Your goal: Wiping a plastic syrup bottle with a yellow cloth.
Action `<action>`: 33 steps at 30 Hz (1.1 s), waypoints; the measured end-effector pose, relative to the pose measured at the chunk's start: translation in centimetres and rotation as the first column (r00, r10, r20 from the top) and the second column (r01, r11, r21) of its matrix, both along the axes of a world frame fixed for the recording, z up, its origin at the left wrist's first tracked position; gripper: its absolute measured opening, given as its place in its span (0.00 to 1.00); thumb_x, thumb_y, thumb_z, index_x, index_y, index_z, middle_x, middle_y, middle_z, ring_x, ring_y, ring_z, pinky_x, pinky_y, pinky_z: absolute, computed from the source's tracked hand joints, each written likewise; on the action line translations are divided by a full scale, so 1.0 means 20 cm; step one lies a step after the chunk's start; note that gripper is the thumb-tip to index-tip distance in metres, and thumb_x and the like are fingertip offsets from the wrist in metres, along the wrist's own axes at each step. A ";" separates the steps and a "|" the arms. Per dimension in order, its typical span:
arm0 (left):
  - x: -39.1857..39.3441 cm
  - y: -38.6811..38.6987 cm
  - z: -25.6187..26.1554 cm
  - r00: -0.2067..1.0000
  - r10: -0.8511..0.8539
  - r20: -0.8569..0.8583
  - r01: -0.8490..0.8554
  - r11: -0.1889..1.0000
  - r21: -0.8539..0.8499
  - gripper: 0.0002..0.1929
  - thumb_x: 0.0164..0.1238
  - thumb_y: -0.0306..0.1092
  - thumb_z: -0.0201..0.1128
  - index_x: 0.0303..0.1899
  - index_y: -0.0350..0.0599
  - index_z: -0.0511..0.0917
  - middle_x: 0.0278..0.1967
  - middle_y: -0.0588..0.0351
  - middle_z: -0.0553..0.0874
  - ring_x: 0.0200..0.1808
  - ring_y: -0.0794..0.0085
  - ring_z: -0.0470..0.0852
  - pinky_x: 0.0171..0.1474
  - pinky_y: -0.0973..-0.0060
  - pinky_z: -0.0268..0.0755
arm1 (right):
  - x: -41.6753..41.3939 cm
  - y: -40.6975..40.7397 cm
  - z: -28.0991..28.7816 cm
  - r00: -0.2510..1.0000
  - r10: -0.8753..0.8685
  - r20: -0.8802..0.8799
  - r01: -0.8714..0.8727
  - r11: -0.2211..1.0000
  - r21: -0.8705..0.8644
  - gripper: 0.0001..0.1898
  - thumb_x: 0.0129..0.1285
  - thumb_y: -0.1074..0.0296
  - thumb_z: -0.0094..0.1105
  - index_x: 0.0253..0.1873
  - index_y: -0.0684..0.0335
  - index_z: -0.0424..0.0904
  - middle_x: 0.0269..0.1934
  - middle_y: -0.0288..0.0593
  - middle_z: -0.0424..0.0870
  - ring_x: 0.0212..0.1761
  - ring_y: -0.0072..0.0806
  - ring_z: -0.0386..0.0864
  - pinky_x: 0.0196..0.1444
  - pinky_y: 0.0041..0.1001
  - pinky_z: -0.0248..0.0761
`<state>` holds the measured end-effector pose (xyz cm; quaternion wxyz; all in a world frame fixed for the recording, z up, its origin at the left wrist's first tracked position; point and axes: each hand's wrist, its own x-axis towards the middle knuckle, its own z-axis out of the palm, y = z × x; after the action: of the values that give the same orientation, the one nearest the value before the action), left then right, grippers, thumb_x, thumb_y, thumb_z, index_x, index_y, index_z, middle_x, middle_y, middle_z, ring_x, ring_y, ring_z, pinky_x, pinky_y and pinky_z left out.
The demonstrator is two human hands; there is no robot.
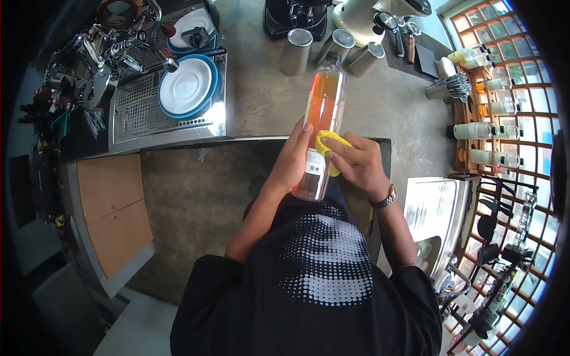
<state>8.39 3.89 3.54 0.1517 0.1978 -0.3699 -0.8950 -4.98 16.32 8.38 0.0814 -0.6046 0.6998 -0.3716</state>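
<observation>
A tall clear bottle [327, 100] with a black cap and orange liquid inside is held up in front of my body, tilted lengthwise away from me. My left hand [289, 158] grips its left side, low down. A white printed label [315, 161] shows on the lower part of the bottle, bearing writing and a code. In my right hand [358, 162] is a folded yellow cloth [328, 141], pressed against the bottle's right side next to the label. The fingers of this hand cover part of the cloth.
Three metal canisters [297, 51] stand on the concrete counter [262, 95] beyond the bottle. To the left, saucers [185, 84] lie on an espresso machine's metal drip tray [138, 104]. Bottles [474, 131] line a wooden rack at right, near a metal cup of utensils [438, 91] and a sink [429, 249].
</observation>
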 end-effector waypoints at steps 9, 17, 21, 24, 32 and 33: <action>-0.03 0.00 0.02 1.000 -0.020 -0.018 0.018 0.994 -0.106 0.26 0.88 0.50 0.38 0.72 0.40 0.65 0.59 0.53 0.79 0.59 0.74 0.79 0.62 0.74 0.71 | -0.09 -0.05 -0.02 0.987 -0.031 0.160 0.033 0.999 -0.011 0.14 0.64 0.75 0.65 0.55 0.64 0.87 0.29 0.46 0.81 0.25 0.34 0.79 0.29 0.30 0.70; -0.05 -0.03 0.09 0.983 -0.011 -0.184 0.016 1.000 0.025 0.28 0.84 0.42 0.43 0.77 0.38 0.58 0.66 0.50 0.76 0.64 0.70 0.77 0.66 0.72 0.70 | -0.12 -0.08 0.03 0.987 -0.052 0.154 0.070 0.991 -0.113 0.15 0.66 0.74 0.67 0.57 0.61 0.87 0.29 0.45 0.80 0.25 0.32 0.78 0.29 0.29 0.69; -0.05 -0.04 0.10 0.993 -0.003 -0.115 0.001 1.000 -0.018 0.30 0.83 0.41 0.48 0.78 0.36 0.55 0.66 0.49 0.75 0.66 0.69 0.76 0.68 0.73 0.67 | -0.13 -0.06 0.01 0.982 -0.081 0.170 0.101 0.988 -0.116 0.15 0.66 0.74 0.67 0.57 0.62 0.86 0.29 0.46 0.81 0.27 0.33 0.78 0.30 0.28 0.68; -0.05 -0.04 0.07 0.998 -0.010 -0.058 0.006 0.998 -0.059 0.31 0.83 0.40 0.50 0.78 0.36 0.54 0.66 0.47 0.75 0.67 0.68 0.75 0.69 0.73 0.67 | -0.14 -0.06 -0.01 0.977 -0.065 0.205 0.104 0.978 -0.182 0.15 0.66 0.74 0.66 0.57 0.63 0.86 0.29 0.46 0.80 0.26 0.33 0.77 0.29 0.29 0.68; -0.06 -0.02 0.03 0.991 -0.026 -0.133 0.030 0.999 0.027 0.33 0.83 0.41 0.50 0.79 0.36 0.48 0.71 0.47 0.69 0.71 0.68 0.70 0.72 0.72 0.62 | -0.21 -0.07 0.03 0.973 -0.101 0.208 0.125 0.986 -0.107 0.14 0.67 0.73 0.65 0.56 0.65 0.86 0.31 0.46 0.82 0.28 0.32 0.78 0.33 0.29 0.69; -0.06 -0.02 0.03 0.988 -0.027 -0.150 0.033 0.999 0.033 0.34 0.83 0.41 0.49 0.79 0.36 0.47 0.72 0.47 0.67 0.72 0.68 0.69 0.73 0.71 0.61 | -0.21 -0.06 0.03 0.970 -0.130 0.204 0.144 0.988 -0.052 0.13 0.68 0.73 0.64 0.55 0.68 0.86 0.33 0.47 0.84 0.31 0.32 0.80 0.36 0.28 0.72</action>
<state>7.14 3.52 4.10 0.1620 0.1271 -0.3445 -0.9159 -9.23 15.11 9.05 0.1054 -0.5167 0.7153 -0.4586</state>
